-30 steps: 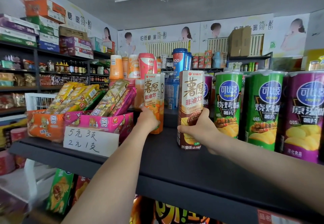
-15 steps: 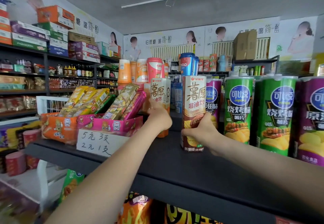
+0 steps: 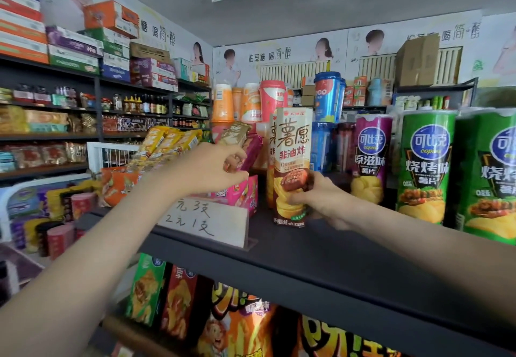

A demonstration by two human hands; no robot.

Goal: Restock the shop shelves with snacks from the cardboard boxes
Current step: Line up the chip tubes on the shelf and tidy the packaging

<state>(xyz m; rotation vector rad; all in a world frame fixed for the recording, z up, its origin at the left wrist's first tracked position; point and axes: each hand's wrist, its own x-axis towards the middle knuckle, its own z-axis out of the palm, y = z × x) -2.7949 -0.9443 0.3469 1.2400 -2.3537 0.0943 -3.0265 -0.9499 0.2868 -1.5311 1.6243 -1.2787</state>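
Black metal shelving runs round this small shop, and the nearest dark shelf board (image 3: 321, 259) sits at chest height in front of the person stocking it. Two tall rectangular chip cartons stand on it near the middle. The front one, a brown and cream carton with a picture of chips (image 3: 291, 161), is upright on the board. The right hand (image 3: 321, 200) has its grip wrapped round that carton's lower part from the right side, thumb across the front. Close behind it and a little to the left, the second carton with an orange side (image 3: 271, 147) is mostly hidden.

The left hand (image 3: 201, 172) is over the pink cardboard display box (image 3: 243, 192) of wrapped snack bars. Its fingers are curled at the bars, and I cannot tell whether that grip has closed on one. Beside the pink box, further left, is one orange display box (image 3: 117, 186), also full of bars. One white handwritten price card (image 3: 206, 220) leans at the shelf's front edge below the left wrist.

To the right of the cartons stand three round chip canisters: one purple canister (image 3: 370, 158), then two green canisters (image 3: 424, 167), the outer one cut by the edge of the view. Stacked drink cups in orange, pink and blue (image 3: 328, 97) sit at the back. One brown cardboard box (image 3: 417, 60) rests on a far top shelf.
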